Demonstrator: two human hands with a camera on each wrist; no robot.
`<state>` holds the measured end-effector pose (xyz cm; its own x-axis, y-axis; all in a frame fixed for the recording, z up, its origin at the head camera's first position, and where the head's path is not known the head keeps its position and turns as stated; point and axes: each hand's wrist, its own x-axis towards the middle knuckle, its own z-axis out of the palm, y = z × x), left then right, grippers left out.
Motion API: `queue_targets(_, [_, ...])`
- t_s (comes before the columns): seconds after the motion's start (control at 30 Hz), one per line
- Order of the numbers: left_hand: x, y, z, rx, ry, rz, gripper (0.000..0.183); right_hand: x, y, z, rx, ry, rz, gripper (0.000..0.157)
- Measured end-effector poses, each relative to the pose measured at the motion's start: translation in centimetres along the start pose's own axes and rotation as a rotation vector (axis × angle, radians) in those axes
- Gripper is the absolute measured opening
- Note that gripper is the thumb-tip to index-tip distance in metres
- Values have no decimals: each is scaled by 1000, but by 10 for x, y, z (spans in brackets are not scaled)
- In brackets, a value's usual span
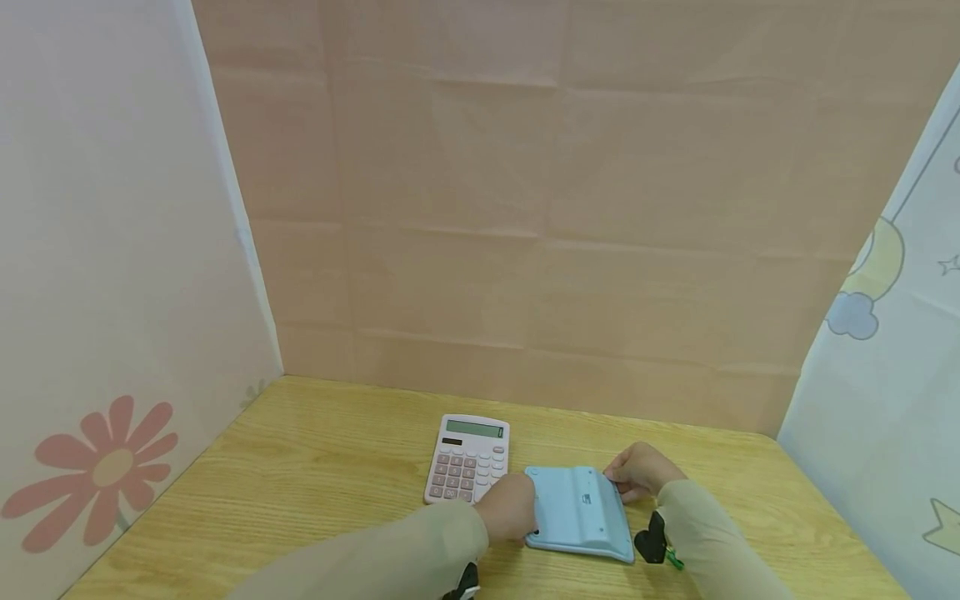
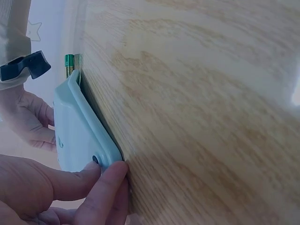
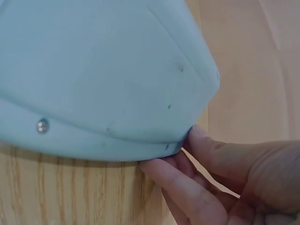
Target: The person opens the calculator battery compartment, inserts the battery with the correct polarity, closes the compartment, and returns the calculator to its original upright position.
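A light blue calculator [image 1: 555, 510] lies back side up on a wood-grain surface [image 1: 337, 450], right of centre in the head view. Its long axis appears to run left to right, so it spans the space between a person's two hands, with the raised ridge [image 1: 587, 512] of its back toward the right end. Neither hand is nearer: both touch it. The left-hand grip [image 1: 510, 507] is narrow, pinching the near left corner, its thumb at a small dark dot [image 2: 95, 160]. The right-hand grip [image 1: 641, 472] is narrow too, holding the far right corner between thumb and fingers, diagonally across from the other. Whether either corner is lifted, I cannot tell. Just left of the blue one, a pink calculator [image 1: 468, 458] lies face up, partly covered by the left hand; its display seems to show a zero. A green-ended battery [image 2: 69, 61] sits past the ridge end, near the right wrist.
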<state>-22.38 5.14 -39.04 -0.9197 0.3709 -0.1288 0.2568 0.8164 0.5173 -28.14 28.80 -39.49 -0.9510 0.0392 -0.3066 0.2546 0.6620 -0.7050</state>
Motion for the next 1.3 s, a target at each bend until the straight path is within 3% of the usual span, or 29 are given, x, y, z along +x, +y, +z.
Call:
queue_targets(0.37, [2,-1,1,67,-4,32,17,-3,-10,0,-78,-40,-11,13])
queue_targets(0.53, [2,-1,1,59,-4,34,20,-11,-21,-2,-118,-67,-44,28])
queue_targets(0.73, [1,-1,1,33,-3,37,24,-25,-30,-9,-91,-111,-107,44])
queue_targets(1.1, [0,-3,1,18,-1,43,25,-44,-37,5,-112,-81,-115,22])
queue_targets(1.3, [2,-1,2,49,-2,41,20,-43,-36,16,-165,-85,-72,23])
